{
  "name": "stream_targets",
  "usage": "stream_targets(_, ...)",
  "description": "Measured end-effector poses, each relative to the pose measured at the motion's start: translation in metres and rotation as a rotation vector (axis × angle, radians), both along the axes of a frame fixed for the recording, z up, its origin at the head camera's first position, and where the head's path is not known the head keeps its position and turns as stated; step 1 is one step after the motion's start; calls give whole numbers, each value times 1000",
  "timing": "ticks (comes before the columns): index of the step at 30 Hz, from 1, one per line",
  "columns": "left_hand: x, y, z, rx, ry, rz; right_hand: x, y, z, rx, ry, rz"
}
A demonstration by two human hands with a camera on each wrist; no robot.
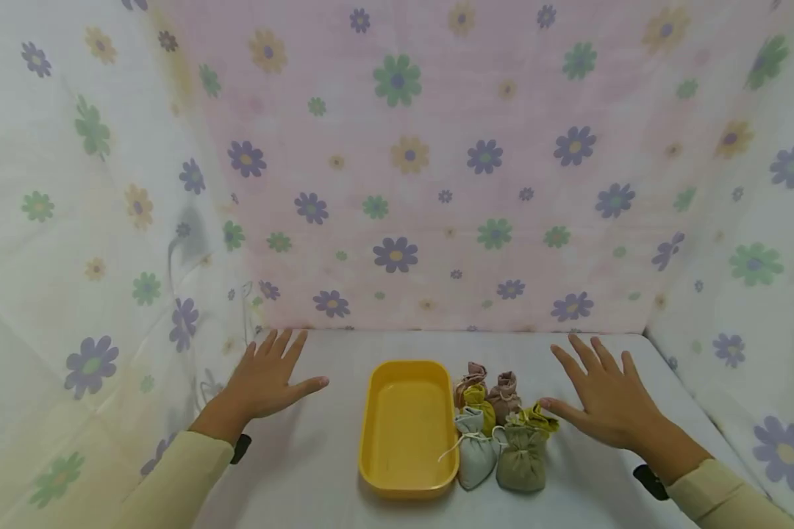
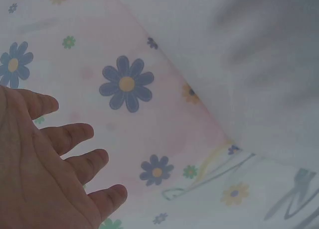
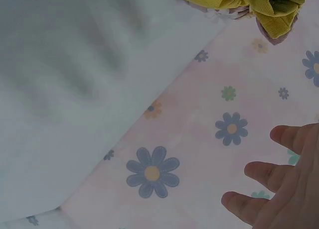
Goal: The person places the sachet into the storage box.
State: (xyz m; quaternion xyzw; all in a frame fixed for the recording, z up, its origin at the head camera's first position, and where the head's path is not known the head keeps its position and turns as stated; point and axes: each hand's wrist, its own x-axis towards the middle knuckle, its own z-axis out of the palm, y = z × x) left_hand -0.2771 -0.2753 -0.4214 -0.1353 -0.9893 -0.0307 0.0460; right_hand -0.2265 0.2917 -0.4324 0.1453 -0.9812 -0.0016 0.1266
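My left hand (image 1: 265,378) hovers with spread fingers over the white surface, left of a yellow tray (image 1: 365,433). On the other side, my right hand (image 1: 605,397) is likewise spread, holding nothing. Close to its thumb sits a cluster of small drawstring pouches: a grey-green pouch (image 1: 521,459), a pale grey pouch (image 1: 476,459), a brown pouch (image 1: 505,397), a pinkish pouch (image 1: 476,373) and mustard ones, such as the mustard pouch (image 1: 479,408). They stand against the tray's right side. The right wrist view catches mustard cloth (image 3: 274,10) at its top edge.
A white tabletop (image 1: 331,470) lies under everything. Flower-printed cloth (image 1: 397,184) rises as a wall behind it, with more cloth on the left and right sides. Grey cord-like shapes (image 1: 172,257) show at the left cloth.
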Motion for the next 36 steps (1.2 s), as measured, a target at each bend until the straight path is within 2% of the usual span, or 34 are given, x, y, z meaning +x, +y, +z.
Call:
stream_targets(8,0,17,-12,29,-8,-33,0,-11,-6,13,-3,31)
stream_targets(21,2,49,-20,118,-30,-104,2,-41,-13,-25,10,125)
stream_targets(29,5,65,-26,225,-127,-74,0,-58,-22,-35,30,143)
stream_targets(36,3,72,-39,277,-140,-55,2,-70,-26,-58,25,161)
